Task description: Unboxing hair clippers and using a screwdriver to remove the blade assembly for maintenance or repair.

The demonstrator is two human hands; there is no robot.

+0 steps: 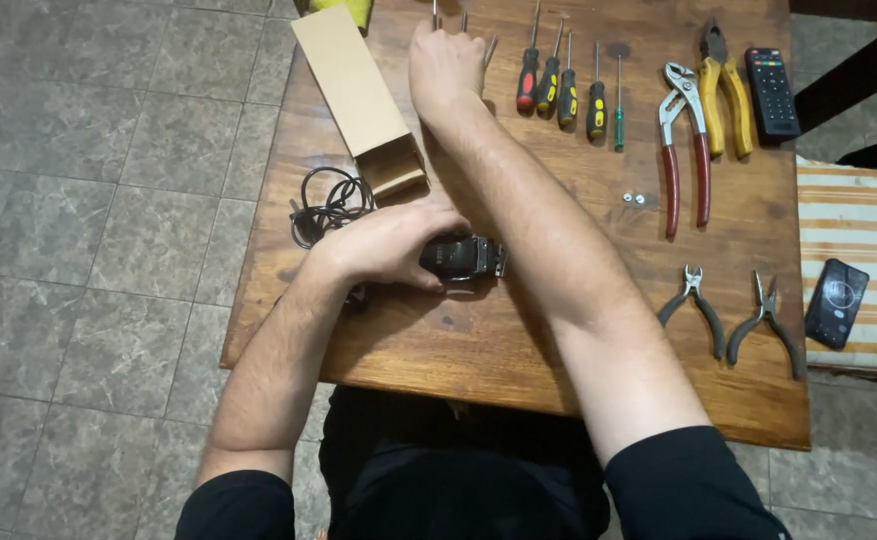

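Left hand clamps black hair clipper at table centre. Right hand reaches far-edge slim tools, grip unclear. Risk: forearm sweeps screwdrivers; loose screws may roll off.

Table: varnished wood, semi-gloss, grain visible. Clipper: black body, probably plastic, with shiny metal blade. Box: matt brown cardboard. Pliers: bare metal jaws, glossy red grips. Floor: rough grey stone tile.
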